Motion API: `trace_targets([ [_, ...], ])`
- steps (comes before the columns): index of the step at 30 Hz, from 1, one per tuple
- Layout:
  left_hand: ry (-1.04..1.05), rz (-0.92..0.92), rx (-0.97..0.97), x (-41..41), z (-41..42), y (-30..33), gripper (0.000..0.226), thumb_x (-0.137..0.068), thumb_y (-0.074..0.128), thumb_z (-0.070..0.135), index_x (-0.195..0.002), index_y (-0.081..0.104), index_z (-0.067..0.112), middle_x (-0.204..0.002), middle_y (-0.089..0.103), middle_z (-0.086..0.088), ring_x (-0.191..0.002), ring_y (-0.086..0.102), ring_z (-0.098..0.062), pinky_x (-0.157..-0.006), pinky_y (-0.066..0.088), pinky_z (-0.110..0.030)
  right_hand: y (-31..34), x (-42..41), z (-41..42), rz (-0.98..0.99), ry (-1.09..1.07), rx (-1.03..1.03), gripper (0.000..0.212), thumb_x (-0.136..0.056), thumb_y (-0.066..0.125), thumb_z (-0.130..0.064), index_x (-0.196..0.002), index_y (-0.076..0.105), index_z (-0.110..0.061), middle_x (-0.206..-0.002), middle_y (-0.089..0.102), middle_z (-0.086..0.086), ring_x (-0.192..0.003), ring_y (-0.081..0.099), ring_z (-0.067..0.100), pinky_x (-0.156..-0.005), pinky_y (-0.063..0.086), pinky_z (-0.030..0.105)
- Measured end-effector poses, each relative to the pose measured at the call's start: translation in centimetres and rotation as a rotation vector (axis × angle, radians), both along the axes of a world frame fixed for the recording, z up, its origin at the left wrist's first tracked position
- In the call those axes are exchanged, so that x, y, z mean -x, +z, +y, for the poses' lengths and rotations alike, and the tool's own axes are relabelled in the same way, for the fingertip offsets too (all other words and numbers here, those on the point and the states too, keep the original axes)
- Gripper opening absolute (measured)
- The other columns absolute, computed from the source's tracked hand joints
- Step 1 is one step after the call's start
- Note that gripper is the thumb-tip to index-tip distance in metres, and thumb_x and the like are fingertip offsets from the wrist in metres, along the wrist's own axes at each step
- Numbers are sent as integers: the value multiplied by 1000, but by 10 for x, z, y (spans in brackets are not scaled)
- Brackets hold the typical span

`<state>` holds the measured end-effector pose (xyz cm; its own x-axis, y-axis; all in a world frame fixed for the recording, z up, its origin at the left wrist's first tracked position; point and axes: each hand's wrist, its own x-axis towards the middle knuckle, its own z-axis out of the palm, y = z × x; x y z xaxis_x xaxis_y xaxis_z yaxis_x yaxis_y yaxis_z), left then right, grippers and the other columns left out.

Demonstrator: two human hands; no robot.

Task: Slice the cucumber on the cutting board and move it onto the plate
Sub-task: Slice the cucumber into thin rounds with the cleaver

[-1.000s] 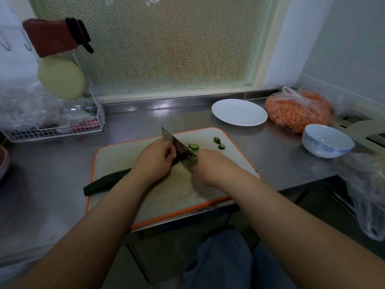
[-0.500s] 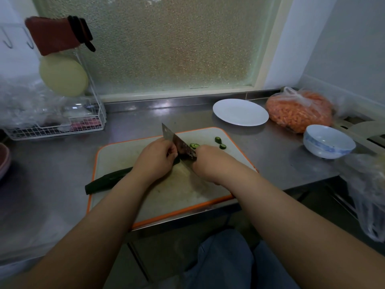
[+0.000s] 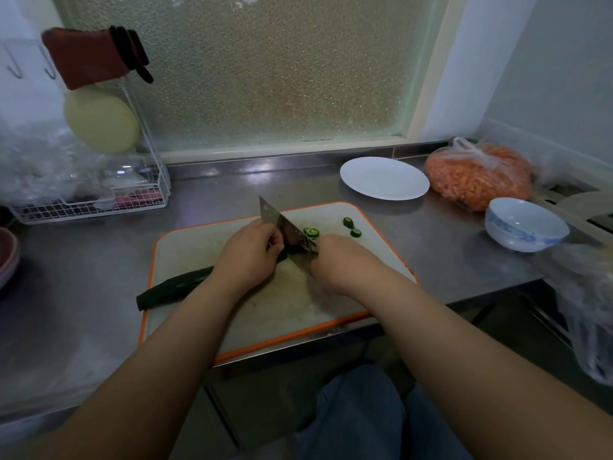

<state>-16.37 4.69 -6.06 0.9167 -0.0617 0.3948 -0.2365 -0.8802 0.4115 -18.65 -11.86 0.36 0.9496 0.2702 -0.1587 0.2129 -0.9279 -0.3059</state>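
— Slicing under way? Where's the cucumber (image 3: pixel 175 287)?
— On the cutting board (image 3: pixel 199 247), left hand (image 3: pixel 247 252) clenched round it; right hand (image 3: pixel 338 260) grasps the cleaver (image 3: pixel 285 227).
— Progress?
— Few slices (image 3: pixel 348 225) cut; plate (image 3: pixel 384 179) bare.

knife (image 3: pixel 288 229) rocked slightly | one more slice (image 3: pixel 311 232) beside blade

A single wide-angle head-worn view looks forward and steeply down from close above the worktop's (image 3: pixel 99 267) near edge, facing the frosted window (image 3: pixel 265 71) along its far edge; both forearms reach in from below.
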Motion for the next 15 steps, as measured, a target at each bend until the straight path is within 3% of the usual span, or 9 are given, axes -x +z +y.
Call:
trace_targets([
  [10,2,-5,27,0,1,-1,15,-84,63,16,-76,52,23,-80,47,5,-74,43,-14,-66,30,-27,8,4,-1,-13,9,-31,26,-93,43,-9,-115,56,-4,-113,62,17,-101,60,34,-66,37,29],
  [15,4,8,2,-2,1,-2,13,-83,62,16,-76,52,22,-82,49,4,-77,46,-17,-67,32,-28,0,0,10,11,-2,21,27,-94,45,-11,-117,57,-5,-120,60,16,-110,58,33,-75,41,31],
])
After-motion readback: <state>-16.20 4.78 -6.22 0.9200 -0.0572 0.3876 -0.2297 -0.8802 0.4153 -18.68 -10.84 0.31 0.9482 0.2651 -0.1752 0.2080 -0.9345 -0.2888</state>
